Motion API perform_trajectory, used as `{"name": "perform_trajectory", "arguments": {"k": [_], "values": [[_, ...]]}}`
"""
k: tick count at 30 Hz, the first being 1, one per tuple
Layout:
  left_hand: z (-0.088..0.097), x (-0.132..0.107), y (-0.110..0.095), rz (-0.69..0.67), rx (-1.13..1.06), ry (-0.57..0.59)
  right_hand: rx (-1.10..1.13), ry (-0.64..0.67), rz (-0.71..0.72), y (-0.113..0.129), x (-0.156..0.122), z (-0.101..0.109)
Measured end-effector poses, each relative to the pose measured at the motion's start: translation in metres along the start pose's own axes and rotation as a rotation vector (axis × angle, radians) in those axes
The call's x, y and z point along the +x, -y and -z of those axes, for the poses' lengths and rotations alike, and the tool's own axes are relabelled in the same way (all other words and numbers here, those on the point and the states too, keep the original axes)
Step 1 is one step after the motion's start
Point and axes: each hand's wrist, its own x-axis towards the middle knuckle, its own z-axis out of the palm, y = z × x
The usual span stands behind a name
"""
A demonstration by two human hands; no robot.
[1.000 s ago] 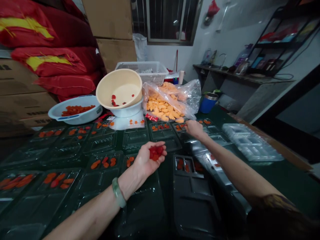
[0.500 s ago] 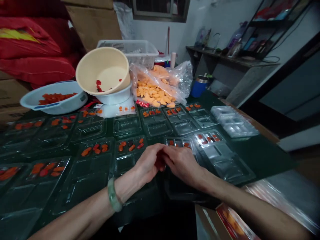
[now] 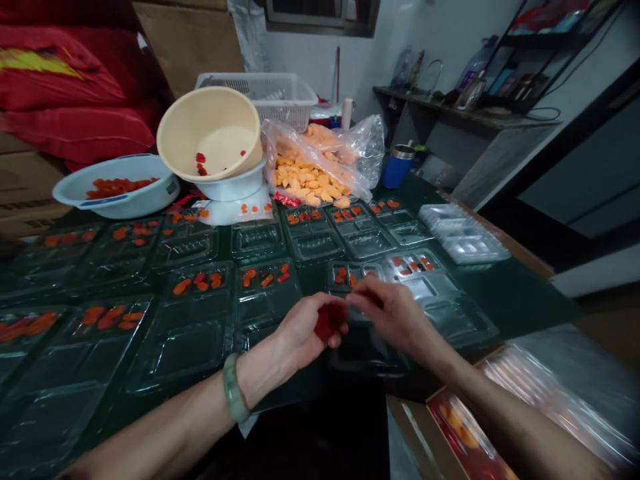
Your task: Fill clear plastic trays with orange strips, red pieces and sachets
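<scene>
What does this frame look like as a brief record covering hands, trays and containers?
left hand: palm up, cupping red pieces; green bangle on wrist
right hand: fingers close to left fingertips; contents unclear
clear compartment trays: spread on dark green table; several hold orange-red pieces
cream basin: tilted, few red pieces inside
light-blue basin: orange-red pieces inside
clear plastic bag: pale-orange pieces

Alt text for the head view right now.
The left hand cups red pieces over a green table, the right hand close beside it. Clear trays, many holding orange and red pieces, spread around; behind them sit a cream basin and a plastic bag of paler pieces.
</scene>
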Motion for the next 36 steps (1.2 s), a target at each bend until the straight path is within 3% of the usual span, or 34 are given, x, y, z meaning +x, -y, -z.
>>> {"name": "perform_trajectory", "arguments": {"k": [3,6,9,12,15,18,21,25,28,31,33,36], "values": [[0.007,0.002,-0.004,-0.001,0.015,0.028,-0.181,-0.157,-0.098,-0.033,0.03,-0.004],[0.012,0.0,-0.008,-0.023,0.066,0.041,-0.267,-0.104,-0.132,-0.047,0.044,-0.01],[0.012,-0.003,-0.007,-0.042,0.122,0.044,-0.069,-0.026,-0.053,-0.028,0.027,-0.012],[0.006,-0.007,0.0,-0.072,0.215,0.103,0.156,0.184,0.066,0.002,-0.006,-0.007],[-0.003,-0.01,0.011,-0.053,0.306,0.206,0.327,0.284,-0.006,0.015,-0.032,-0.001],[-0.011,-0.011,0.02,0.021,0.325,0.341,0.535,0.23,-0.171,0.008,-0.048,0.003],[-0.016,-0.007,0.028,0.086,0.275,0.43,0.571,0.125,-0.253,-0.007,-0.06,0.003],[-0.023,-0.003,0.036,0.053,0.341,0.34,0.473,0.124,-0.279,-0.018,-0.071,0.005],[-0.029,-0.002,0.039,-0.003,0.446,0.313,0.572,0.169,-0.299,-0.016,-0.072,0.011],[-0.037,0.0,0.038,0.011,0.384,0.322,0.69,0.151,-0.306,-0.015,-0.07,0.021],[-0.041,0.004,0.035,0.028,0.3,0.296,0.624,0.048,-0.285,-0.022,-0.065,0.028],[-0.044,0.011,0.029,0.041,0.213,0.237,0.252,-0.228,-0.296,-0.054,-0.042,0.04]]}}
